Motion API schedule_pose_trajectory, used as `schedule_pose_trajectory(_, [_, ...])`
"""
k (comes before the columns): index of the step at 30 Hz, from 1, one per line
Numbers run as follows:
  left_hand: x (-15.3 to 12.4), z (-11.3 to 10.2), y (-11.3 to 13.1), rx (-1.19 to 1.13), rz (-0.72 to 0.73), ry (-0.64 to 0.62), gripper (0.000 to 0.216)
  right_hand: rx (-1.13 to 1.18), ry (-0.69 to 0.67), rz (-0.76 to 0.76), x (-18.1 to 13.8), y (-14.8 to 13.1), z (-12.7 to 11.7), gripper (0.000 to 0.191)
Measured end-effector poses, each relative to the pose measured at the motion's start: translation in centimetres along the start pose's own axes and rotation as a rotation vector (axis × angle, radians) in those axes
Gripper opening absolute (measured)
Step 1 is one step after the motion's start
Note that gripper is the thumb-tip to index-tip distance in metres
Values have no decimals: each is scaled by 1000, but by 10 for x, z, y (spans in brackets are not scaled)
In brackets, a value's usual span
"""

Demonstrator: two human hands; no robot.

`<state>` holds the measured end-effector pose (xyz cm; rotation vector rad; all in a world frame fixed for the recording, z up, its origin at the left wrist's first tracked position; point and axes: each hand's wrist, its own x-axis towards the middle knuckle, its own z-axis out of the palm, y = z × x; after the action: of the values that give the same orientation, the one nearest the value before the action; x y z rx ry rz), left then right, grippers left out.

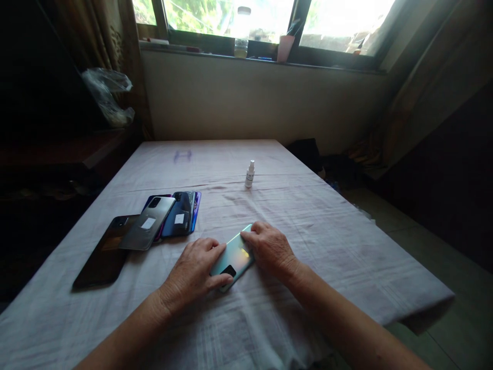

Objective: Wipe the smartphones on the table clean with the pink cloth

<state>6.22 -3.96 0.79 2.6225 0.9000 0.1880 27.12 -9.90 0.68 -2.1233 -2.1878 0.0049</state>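
A teal phone (235,255) lies face down on the white tablecloth (308,231), its camera end toward me. My left hand (194,270) grips its near end, fingers curled over one side and thumb on the other. My right hand (269,249) rests on the phone's far right edge, fingertips pressed on its corner. To the left lie several more phones face down: a black one (103,254), a silver one (148,223) with a white sticker, and a dark blue one (181,213) with a sticker.
A small white dropper bottle (250,174) stands upright farther back on the table. The windowsill behind holds a jar (241,47) and a pink cup (285,49). A plastic bag (110,95) hangs at left. The table's right edge drops to a tiled floor.
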Motion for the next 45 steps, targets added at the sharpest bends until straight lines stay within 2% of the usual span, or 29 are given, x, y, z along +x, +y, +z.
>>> schedule_pose_trajectory(5, [-1, 1, -2, 0, -5, -9, 43, 4, 88, 90, -1, 17, 8, 29])
schedule_pose_trajectory(11, [-1, 1, -2, -17, 3, 3, 44, 100, 142, -118, -11, 4, 17, 28])
schedule_pose_trajectory(17, [1, 1, -3, -28, 13, 4, 44, 78, 155, -7, -9, 9, 14, 29])
schedule_pose_trajectory(23, [0, 0, -3, -44, 8, -3, 45, 77, 160, -137, -11, 2, 18, 26])
schedule_pose_trajectory(30, [0, 1, -4, -39, 32, 10, 43, 59, 158, 80, -6, 14, 15, 29])
schedule_pose_trajectory(35, [1, 0, -4, -33, 35, -2, 46, 58, 187, 61, -8, 10, 17, 29])
schedule_pose_trajectory(41, [-1, 2, -7, -46, 35, 15, 55, 89, 174, -85, -10, -2, 19, 27])
schedule_pose_trajectory(45, [0, 2, -7, -56, 37, 24, 53, 75, 182, 27, -7, 13, 18, 28])
